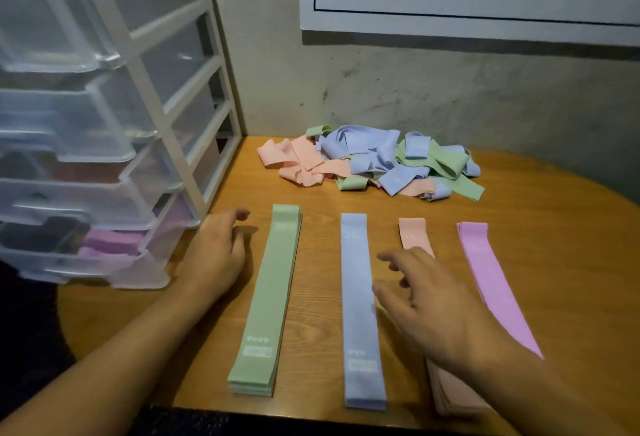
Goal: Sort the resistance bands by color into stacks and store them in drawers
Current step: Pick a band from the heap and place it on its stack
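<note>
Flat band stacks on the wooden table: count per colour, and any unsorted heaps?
Green flat elastic band stack: 1
Blue flat elastic band stack: 1
Peach flat elastic band stack: 1
Purple flat elastic band stack: 1
Tangled pile of peach, blue and green bands: 1
Total: 5 groups, 4 of them sorted stacks

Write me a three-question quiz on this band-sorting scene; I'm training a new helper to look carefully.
1. True or false: the purple stack lies at the right end of the row.
2. Which colour is not seen in the loose pile? A green, B blue, C purple.
3. Which stack does the right hand partly cover?
Key: 1 true; 2 C; 3 the peach stack.
</note>
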